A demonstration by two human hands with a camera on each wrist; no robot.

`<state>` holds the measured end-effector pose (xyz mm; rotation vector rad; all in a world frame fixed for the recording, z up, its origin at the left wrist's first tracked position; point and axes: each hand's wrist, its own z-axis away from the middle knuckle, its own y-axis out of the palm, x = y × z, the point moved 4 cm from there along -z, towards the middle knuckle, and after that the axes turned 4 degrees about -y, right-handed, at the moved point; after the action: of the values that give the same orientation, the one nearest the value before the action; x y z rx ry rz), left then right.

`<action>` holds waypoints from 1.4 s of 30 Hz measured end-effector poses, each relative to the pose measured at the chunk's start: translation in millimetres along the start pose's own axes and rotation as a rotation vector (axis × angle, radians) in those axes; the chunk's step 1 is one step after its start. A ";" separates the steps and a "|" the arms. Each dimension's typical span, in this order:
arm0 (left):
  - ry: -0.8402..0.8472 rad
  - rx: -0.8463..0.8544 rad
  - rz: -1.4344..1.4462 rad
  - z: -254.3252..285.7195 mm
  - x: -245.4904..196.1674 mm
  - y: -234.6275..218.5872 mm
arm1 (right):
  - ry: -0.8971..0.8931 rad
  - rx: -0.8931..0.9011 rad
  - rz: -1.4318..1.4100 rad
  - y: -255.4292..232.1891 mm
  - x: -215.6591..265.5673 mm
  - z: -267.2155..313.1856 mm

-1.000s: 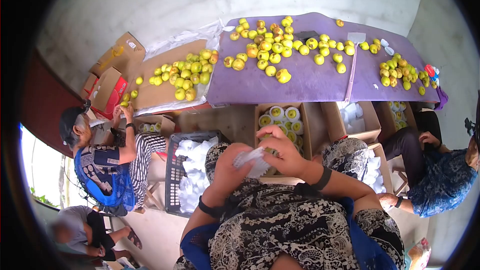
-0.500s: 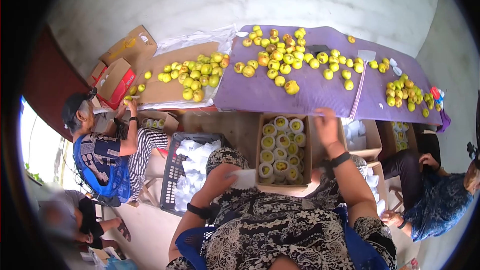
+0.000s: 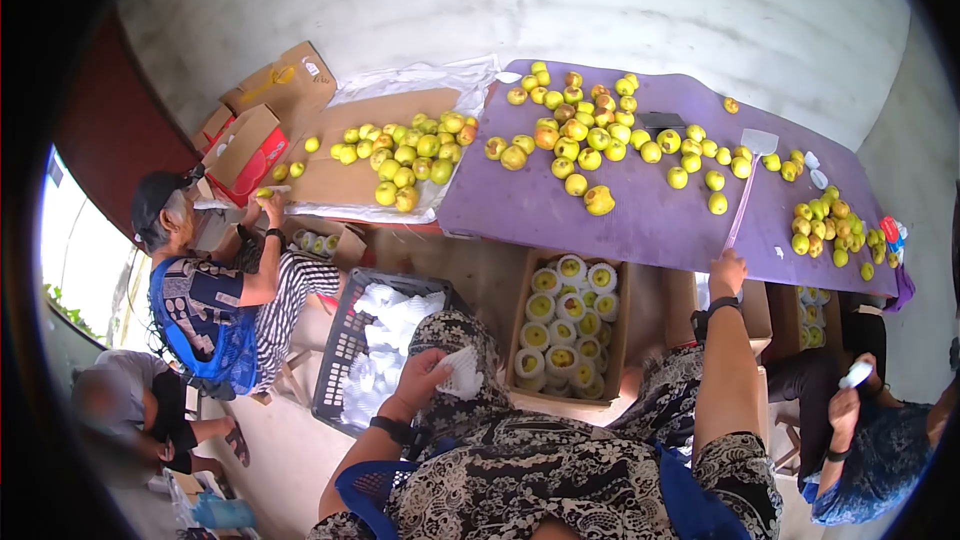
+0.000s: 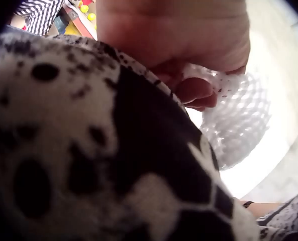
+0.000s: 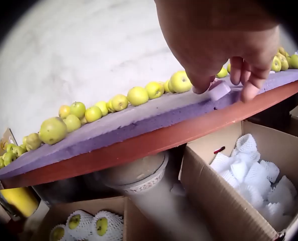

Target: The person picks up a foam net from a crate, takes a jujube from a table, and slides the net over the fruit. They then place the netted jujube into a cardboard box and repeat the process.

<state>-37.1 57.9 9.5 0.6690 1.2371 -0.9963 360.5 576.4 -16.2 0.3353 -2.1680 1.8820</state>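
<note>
In the head view, the left hand holds a white foam net near the left knee. The left wrist view shows that net pinched by its edge under the fingers. My right hand is at the front edge of the purple-covered table, by the handle end of a pale flyswatter. In the right wrist view, the thumb and fingers of the right hand stand apart on either side of the handle end; whether they touch it is unclear.
Green-yellow apples lie scattered on the table. Below are a carton of netted apples, a black crate of foam nets and a carton of nets. People sit at left and right.
The hands have parted from the foam net: the left kept it and moved left, while the right reached up and right to the flyswatter's handle end. The person at right has raised both hands.
</note>
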 end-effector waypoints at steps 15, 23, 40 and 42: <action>0.026 -0.021 -0.040 2.4 -4.5 -0.2 | 0.228 -0.230 -0.982 -7.3 -22.5 -30.0; 0.025 -0.040 -0.030 5.1 -3.8 0.4 | -0.116 -0.402 -1.420 -108.0 60.1 47.0; 0.044 -0.044 0.067 4.1 2.3 -4.7 | -0.754 -0.908 -1.429 -295.5 133.3 169.7; 0.060 -0.047 0.054 4.0 2.0 -5.0 | -0.813 -0.929 -1.424 -301.2 132.9 176.7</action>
<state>-39.8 51.8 9.0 0.6965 1.2844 -0.9051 328.9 358.3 285.6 1.8957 -1.8156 -0.0907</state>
